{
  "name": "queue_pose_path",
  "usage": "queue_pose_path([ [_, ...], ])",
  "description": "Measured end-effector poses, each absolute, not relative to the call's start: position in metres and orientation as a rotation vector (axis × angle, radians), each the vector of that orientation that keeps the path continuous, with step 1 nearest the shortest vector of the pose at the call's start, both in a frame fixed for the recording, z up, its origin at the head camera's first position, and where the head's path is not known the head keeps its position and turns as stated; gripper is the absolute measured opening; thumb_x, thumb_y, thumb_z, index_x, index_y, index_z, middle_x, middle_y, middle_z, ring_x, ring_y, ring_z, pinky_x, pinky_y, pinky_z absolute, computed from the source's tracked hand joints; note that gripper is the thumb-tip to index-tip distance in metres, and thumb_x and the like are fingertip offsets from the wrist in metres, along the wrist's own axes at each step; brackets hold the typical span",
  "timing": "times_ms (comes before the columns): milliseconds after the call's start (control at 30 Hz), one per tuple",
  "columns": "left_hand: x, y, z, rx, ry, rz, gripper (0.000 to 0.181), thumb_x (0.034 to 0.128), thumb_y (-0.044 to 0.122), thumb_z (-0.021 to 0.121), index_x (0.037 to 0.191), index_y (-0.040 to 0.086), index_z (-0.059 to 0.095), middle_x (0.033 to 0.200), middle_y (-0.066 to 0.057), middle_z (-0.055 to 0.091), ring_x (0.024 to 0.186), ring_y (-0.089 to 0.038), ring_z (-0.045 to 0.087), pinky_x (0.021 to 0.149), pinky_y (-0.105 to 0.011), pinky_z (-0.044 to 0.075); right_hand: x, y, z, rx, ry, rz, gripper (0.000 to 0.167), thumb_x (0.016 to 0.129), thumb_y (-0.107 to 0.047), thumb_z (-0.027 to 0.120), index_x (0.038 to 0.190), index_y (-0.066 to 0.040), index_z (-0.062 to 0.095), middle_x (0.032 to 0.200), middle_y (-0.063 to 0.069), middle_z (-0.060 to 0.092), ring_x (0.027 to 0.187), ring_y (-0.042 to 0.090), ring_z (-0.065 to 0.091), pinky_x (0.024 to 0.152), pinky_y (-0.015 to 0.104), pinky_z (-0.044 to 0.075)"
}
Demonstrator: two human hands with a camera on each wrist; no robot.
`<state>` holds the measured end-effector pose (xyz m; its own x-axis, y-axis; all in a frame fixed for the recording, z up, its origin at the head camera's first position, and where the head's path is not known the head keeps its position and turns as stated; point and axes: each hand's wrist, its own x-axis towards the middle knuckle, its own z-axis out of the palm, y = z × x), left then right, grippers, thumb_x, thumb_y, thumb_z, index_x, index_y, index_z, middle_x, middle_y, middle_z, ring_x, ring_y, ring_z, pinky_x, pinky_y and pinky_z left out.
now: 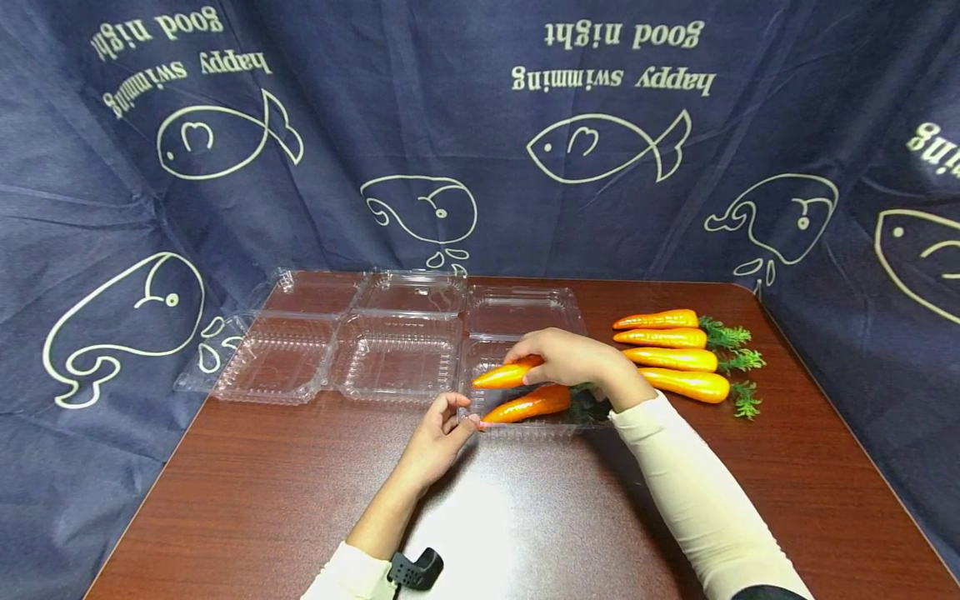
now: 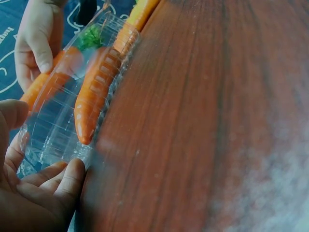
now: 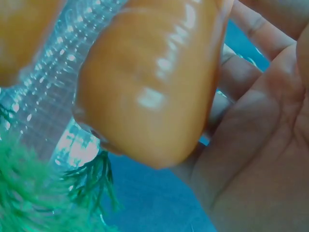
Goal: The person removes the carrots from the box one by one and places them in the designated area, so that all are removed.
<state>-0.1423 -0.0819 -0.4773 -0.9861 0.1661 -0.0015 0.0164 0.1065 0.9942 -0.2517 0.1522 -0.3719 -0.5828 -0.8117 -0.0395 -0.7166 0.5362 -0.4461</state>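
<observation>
In the head view my right hand [image 1: 566, 358] holds an orange carrot [image 1: 501, 377] above the right-hand clear plastic container [image 1: 474, 367]. Its thick end fills much of the right wrist view, against the curled fingers. A second carrot [image 1: 528, 406] lies inside that container along the near side, its green leafy top [image 2: 91, 38] showing in the left wrist view. At the near left corner of the same box, my left hand [image 1: 438, 437] grips the rim between thumb and fingers. The left wrist view shows the thumb and fingertips [image 2: 72, 174] around the container's end.
Two more clear containers, a middle one [image 1: 397, 392] and a left one [image 1: 273, 396], stand alongside with lids laid back. To the right, several carrots [image 1: 678, 358] with green tops lie in a row on the brown table [image 1: 300, 492]. A dark blue printed curtain [image 1: 480, 108] hangs behind.
</observation>
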Motion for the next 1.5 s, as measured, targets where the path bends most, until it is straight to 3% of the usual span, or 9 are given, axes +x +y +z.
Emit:
queue_pose_path([
  [167, -0.142, -0.081, -0.477, 0.191, 2.251, 2.024, 0.031, 0.0972, 0.013, 0.064, 0.121, -0.001, 0.05, 0.13, -0.021, 0.055, 0.097, -0.017, 0.058, 0.071, -0.023, 0.045, -0.246, 0.161, -0.368, -1.261, 2.562, -0.625, 0.029, 0.087, -0.008, 0.075, 0.116, -0.015, 0.071, 0.107, -0.004, 0.065, 0.094, 0.014, 0.058, 0.087, 0.037, 0.047],
  [400, -0.143, -0.081, -0.475, 0.221, 2.244, 2.04, 0.031, 0.0962, 0.009, 0.064, 0.121, -0.003, 0.05, 0.132, -0.021, 0.054, 0.093, -0.019, 0.058, 0.068, -0.022, 0.044, -0.239, 0.179, -0.362, -1.235, 2.599, -0.718, 0.03, 0.087, -0.006, 0.073, 0.116, -0.013, 0.071, 0.106, -0.003, 0.066, 0.096, 0.016, 0.06, 0.09, 0.04, 0.047],
  [633, -0.143, -0.081, -0.475, 0.2, 2.242, 2.028, 0.032, 0.097, 0.012, 0.063, 0.123, -0.001, 0.05, 0.134, -0.02, 0.054, 0.103, -0.022, 0.06, 0.078, -0.024, 0.047, -0.237, 0.197, -0.361, -1.214, 2.642, -0.722, 0.03, 0.088, -0.005, 0.073, 0.117, -0.011, 0.07, 0.107, -0.002, 0.066, 0.099, 0.018, 0.06, 0.091, 0.042, 0.047],
  [1000, -0.141, -0.082, -0.474, 0.185, 2.222, 2.032, 0.031, 0.0981, 0.012, 0.061, 0.124, 0.0, 0.049, 0.13, -0.02, 0.056, 0.1, -0.024, 0.06, 0.072, -0.023, 0.045, -0.229, 0.225, -0.366, -1.109, 2.706, -0.765, 0.032, 0.086, -0.003, 0.072, 0.116, -0.013, 0.071, 0.101, -0.006, 0.064, 0.089, 0.014, 0.057, 0.083, 0.037, 0.046],
  [1333, -0.142, -0.08, -0.475, 0.174, 2.26, 2.016, 0.03, 0.0965, 0.012, 0.063, 0.121, -0.001, 0.05, 0.128, -0.019, 0.057, 0.094, -0.016, 0.059, 0.073, -0.023, 0.046, -0.218, 0.255, -0.374, -1.085, 2.78, -0.758, 0.031, 0.085, 0.0, 0.074, 0.114, -0.012, 0.072, 0.104, -0.005, 0.067, 0.094, 0.016, 0.059, 0.085, 0.041, 0.046],
  [1500, -0.142, -0.08, -0.475, 0.164, 2.271, 2.005, 0.03, 0.0969, 0.011, 0.062, 0.122, 0.0, 0.05, 0.127, -0.02, 0.058, 0.097, -0.021, 0.06, 0.075, -0.025, 0.046, -0.211, 0.271, -0.379, -1.082, 2.824, -0.766, 0.03, 0.084, 0.0, 0.075, 0.112, -0.01, 0.071, 0.103, -0.003, 0.066, 0.095, 0.018, 0.058, 0.085, 0.04, 0.044],
])
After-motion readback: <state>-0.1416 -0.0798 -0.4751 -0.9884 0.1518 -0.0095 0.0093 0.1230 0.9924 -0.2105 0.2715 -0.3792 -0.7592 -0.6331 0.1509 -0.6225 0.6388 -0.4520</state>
